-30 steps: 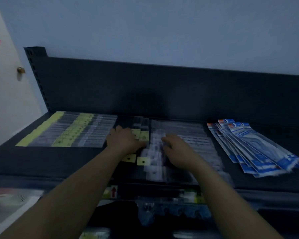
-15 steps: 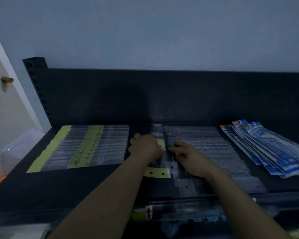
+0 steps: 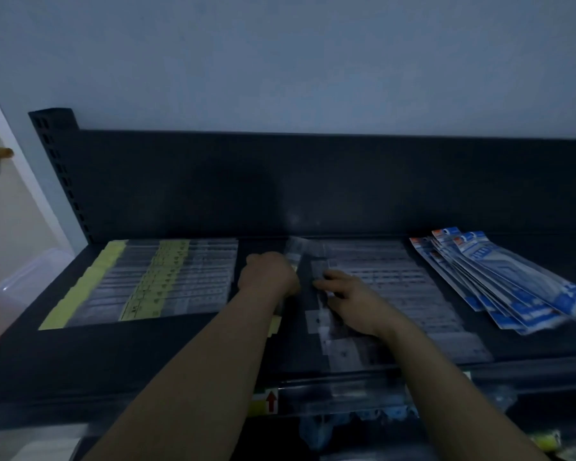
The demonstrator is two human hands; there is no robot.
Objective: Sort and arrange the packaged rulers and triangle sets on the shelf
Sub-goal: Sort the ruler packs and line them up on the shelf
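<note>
**Both hands at one clear pack, mid-shelf**

Dim light, fine detail soft. Clock bearings are taken from the point between the two hands, with 12 toward the back panel.

- Far left, off the shelf (image 3: 80, 361): door knob (image 3: 0, 152) up at 10 o'clock. Translucent plastic bin (image 3: 24, 287) at 9, below the shelf's left end.
- Slotted upright post (image 3: 57, 168) stands at the back left corner of the shelf.
- Yellow-header ruler packs (image 3: 153, 284) at 9 o'clock: a flat overlapping row, long sides running left to right, yellow strips in two bands. The row's right edge is just beside the left hand, and I cannot tell if they touch.
- Left hand (image 3: 268, 277): knuckles up, fingers clenched down round the clear ruler pack (image 3: 300, 257). The pack's far end pokes out past the knuckles toward 12 and tilts up off the shelf. A yellow tab (image 3: 276, 325) shows from under the wrist at 6.
- Right hand (image 3: 353, 301): lies low, its fingertips (image 3: 321, 283) pointing toward 9 and touching the near right edge of the same pack. Pinching or only pressing, I cannot tell. The two hands are near each other, with only the pack's width between them.
- Clear ruler packs (image 3: 396, 284) at 3 o'clock: an overlapping flat row running from the back panel toward the front lip. The right wrist lies over its left edge.
- Blue packaged sets (image 3: 512, 284) farther out at 3: a fanned stack lying aslant, apart from the clear row.
- Front lip at 6 o'clock: a label with a red arrow (image 3: 271, 401)
</note>
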